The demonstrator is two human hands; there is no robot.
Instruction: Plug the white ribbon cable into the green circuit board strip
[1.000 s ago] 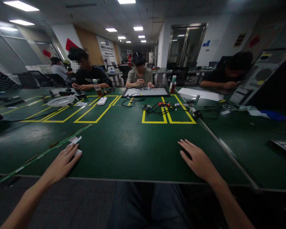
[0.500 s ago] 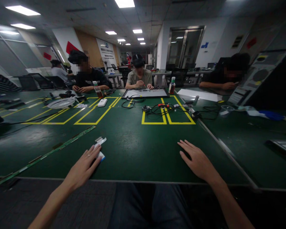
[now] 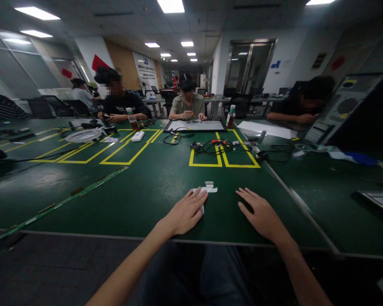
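Note:
My left hand [image 3: 187,211] lies flat, fingers stretched out, over a white flat ribbon cable [image 3: 212,190]. One end of the cable sticks out past my fingertips, with a small pale connector-like end above it, and a blue edge shows beside my thumb. The rest of the cable is hidden under the palm. To the right, my right hand [image 3: 261,212] rests on the green table [image 3: 121,204] with its fingers spread and nothing in them. A gap of bare table separates the two hands.
A long green circuit board strip [image 3: 62,204] lies diagonally at the left. Farther back are black cables with a red-handled tool [image 3: 218,142], a white box [image 3: 138,136], bottles [image 3: 230,116] and a panel [image 3: 194,125] before a seated person. A computer case [image 3: 347,110] stands right.
My left hand has slid right across the table, and the white ribbon cable has moved with it towards my right hand. My right hand has stayed nearly in place.

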